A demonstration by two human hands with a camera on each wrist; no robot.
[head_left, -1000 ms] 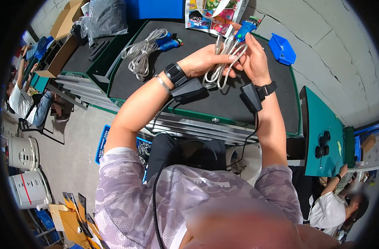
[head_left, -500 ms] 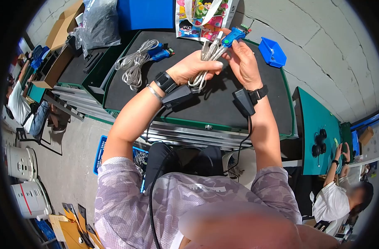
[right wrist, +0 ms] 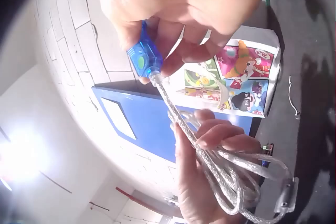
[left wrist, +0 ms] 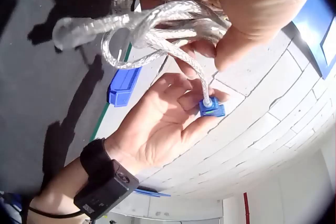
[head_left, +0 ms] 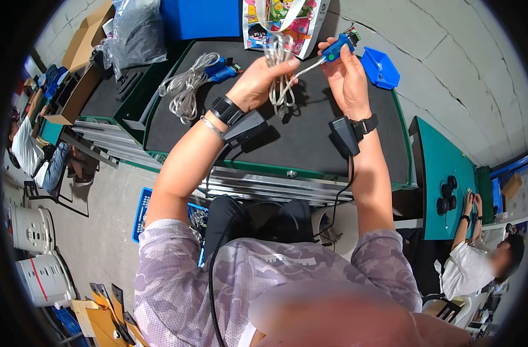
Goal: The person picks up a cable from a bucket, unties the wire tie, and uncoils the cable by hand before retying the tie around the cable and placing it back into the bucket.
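A coiled, clear-sheathed cable point(head_left: 282, 95) hangs from my left hand point(head_left: 257, 81), whose fingers and thumb grip the loops. In the right wrist view that hand point(right wrist: 207, 176) holds the coil around its middle, and a metal-ended plug point(right wrist: 286, 198) dangles from it. My right hand point(head_left: 349, 84) pinches the blue connector point(head_left: 338, 48) at the cable's other end between thumb and fingers. A short stretch of cable runs between the hands. In the left wrist view the blue connector point(left wrist: 212, 107) shows mostly end-on, and fingers hide part of it.
Another coiled cable point(head_left: 186, 87) with blue connectors point(head_left: 222, 70) lies on the dark mat point(head_left: 229, 139), left of my hands. A patterned bag point(head_left: 301, 29) stands at the back, a blue bin point(head_left: 381, 68) at the right. Left are a plastic-wrapped bundle point(head_left: 138, 40) and a cardboard box point(head_left: 81, 52).
The hands have drawn apart, with the coil moving away from the connector, so a length of cable now spans between them. The head view has shifted slightly.
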